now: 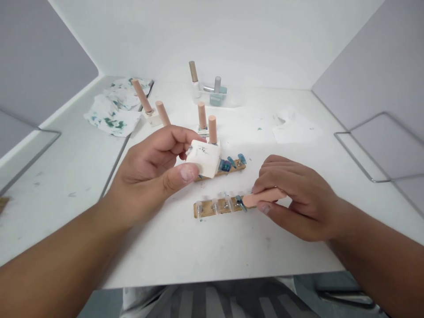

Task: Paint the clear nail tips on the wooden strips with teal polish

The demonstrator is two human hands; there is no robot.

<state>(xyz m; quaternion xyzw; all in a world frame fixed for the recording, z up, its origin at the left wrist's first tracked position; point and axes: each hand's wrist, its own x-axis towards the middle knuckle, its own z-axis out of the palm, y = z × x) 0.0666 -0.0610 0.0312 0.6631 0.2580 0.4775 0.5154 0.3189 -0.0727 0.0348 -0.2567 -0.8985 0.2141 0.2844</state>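
My left hand (159, 163) pinches a white nail polish bottle (206, 159), tilted, above the table. Between the thumb and fingers of my right hand (294, 194) is a peach nail polish brush cap (265, 197), its tip end at the near wooden strip; the bristles cannot be made out. Several clear false nails (215, 206) stand along that near strip (207, 208), and a blue-green false nail (240, 203) sits by the cap. Behind it, a second wooden strip (241, 165) bears blue and teal nails (225, 165), partly hidden by the bottle.
Several peach-capped bottles (150, 117) stand behind my left hand. A clear tray (233, 99) with polish bottles is at the back. Stained tissues (112, 115) lie at left, a white tissue (294, 126) at right. Wire frames (367, 179) edge both side panels.
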